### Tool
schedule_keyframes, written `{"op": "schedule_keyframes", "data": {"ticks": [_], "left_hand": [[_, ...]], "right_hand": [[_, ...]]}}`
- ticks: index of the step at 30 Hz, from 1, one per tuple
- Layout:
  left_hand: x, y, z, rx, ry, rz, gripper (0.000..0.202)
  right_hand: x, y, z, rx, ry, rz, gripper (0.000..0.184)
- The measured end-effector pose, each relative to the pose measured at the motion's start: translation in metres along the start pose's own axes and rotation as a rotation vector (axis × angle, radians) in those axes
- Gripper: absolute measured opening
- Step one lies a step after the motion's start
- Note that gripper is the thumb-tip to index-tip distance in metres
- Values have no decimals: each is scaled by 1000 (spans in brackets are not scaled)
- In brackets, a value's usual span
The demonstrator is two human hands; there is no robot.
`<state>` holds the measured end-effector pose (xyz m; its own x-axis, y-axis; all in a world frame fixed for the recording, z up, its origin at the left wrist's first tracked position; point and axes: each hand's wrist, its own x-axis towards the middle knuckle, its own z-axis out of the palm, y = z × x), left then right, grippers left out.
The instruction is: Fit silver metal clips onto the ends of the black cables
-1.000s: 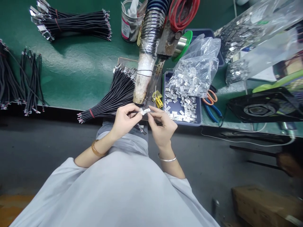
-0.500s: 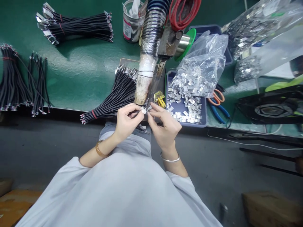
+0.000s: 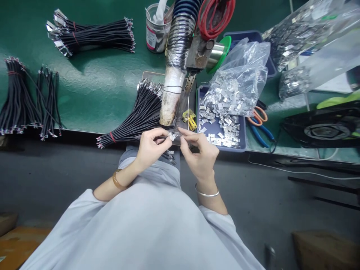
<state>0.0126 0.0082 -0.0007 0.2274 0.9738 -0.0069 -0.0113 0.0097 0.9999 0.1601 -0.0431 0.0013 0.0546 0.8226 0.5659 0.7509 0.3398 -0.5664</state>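
A small silvery metal connector (image 3: pixel 173 135) is pinched between the thumb and forefinger of my left hand (image 3: pixel 152 146). Just to its right, the thumb and forefinger of my right hand (image 3: pixel 199 150) are drawn together at the connector's other end. Whatever those fingertips grip is too small to make out. Above both hands comes down a tape-wrapped hose nozzle (image 3: pixel 168 112), beside a soldering iron holder (image 3: pixel 194 56). Left of the nozzle lies a tied bundle of black cables (image 3: pixel 140 112) with metal ends. More metal-ended pieces (image 3: pixel 171 155) show below my left fingers.
A blue tray (image 3: pixel 242 146) on the right holds many metal connectors and a plastic bag (image 3: pixel 242 71). Beyond it lie pliers (image 3: pixel 260 127) and a black fan (image 3: pixel 320 129). Other cable bundles (image 3: pixel 95 37) rest at left. A solder spool (image 3: pixel 219 56) and tub (image 3: pixel 154 33) stand behind.
Both hands have shifted slightly towards my body, away from under the nozzle. My right hand has also moved a little to the right, and the connector shows more clearly.
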Motion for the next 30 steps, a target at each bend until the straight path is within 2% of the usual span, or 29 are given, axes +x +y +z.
{"op": "schedule_keyframes", "data": {"ticks": [9,16,20,22,25,26,27,28,30], "left_hand": [[3,2,1,-24,87,20,15],[1,0,0,25,3,12,12],[-2,0,-3,65,-42,22,13],[-4,0,-7,104,-127,45,13],[-8,0,-16,230,-306,99,14],[-10,0,-18,274,-348,120,14],[-12,-1,-21,304,-371,141,15],[-13,-2,-23,315,-372,158,15],[-16,-4,-25,285,-320,177,16]], "right_hand": [[8,-5,5,27,8,-27,16],[1,-1,4,83,-15,-3,15],[0,0,-4,105,-20,84,6],[0,-1,-12,72,158,40,5],[3,-4,-28,-51,623,-124,4],[4,-5,-34,-93,695,-130,6],[6,-4,-40,-118,691,-90,7],[7,-2,-46,-130,611,-14,7],[9,8,-55,-110,348,180,5]]}}
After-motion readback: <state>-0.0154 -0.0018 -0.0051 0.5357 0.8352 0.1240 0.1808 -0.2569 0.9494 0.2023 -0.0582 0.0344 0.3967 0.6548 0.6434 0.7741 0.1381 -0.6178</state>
